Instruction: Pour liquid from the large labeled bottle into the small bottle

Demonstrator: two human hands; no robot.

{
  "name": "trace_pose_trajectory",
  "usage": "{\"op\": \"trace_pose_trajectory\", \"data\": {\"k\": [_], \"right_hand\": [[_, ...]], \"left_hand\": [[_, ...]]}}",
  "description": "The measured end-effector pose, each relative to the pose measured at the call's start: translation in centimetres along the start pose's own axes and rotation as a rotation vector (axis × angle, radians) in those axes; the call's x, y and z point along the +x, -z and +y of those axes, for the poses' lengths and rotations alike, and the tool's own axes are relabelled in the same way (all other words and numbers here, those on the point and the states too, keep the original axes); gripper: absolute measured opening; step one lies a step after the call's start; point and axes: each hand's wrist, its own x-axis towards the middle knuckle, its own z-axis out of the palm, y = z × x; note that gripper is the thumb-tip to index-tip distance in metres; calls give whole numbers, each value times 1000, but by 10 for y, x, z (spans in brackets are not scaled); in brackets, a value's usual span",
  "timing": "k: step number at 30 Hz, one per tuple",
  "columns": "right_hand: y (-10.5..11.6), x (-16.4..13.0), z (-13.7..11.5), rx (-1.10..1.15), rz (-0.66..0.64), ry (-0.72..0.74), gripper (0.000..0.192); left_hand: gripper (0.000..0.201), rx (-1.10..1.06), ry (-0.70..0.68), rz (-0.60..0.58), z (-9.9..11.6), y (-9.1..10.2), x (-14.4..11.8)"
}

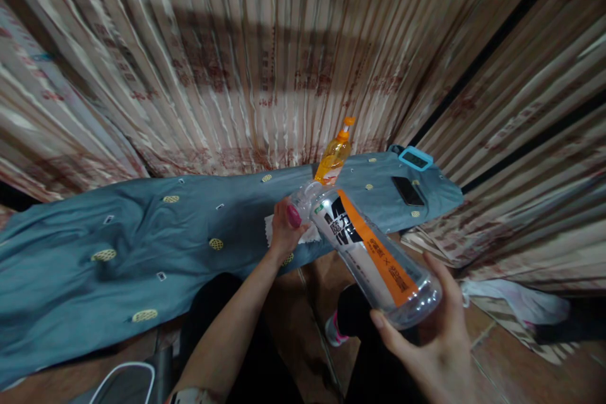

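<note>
A large clear plastic bottle with an orange, white and black label is held tilted in front of me, its base toward the lower right. No liquid is visible in it. My right hand grips the base between thumb and fingers. At the upper end, my left hand is closed around clear plastic with a round magenta piece, which looks like the cap. Beneath the left hand lies a white scalloped cloth or tissue. Just behind the bottle's upper end stands a pump-top bottle of orange liquid.
Blue-grey fabric with pineapple prints covers a long, narrow surface. At its right end are a black phone and a blue-framed device. A patterned curtain hangs behind. White plastic lies at right on the tiled floor.
</note>
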Motion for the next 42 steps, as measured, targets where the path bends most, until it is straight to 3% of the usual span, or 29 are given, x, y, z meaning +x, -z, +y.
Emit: {"op": "trace_pose_trajectory", "data": {"k": [42], "right_hand": [[1,2,-2,0,14,15,97]], "left_hand": [[75,-24,33,-13,6,1,2]]}}
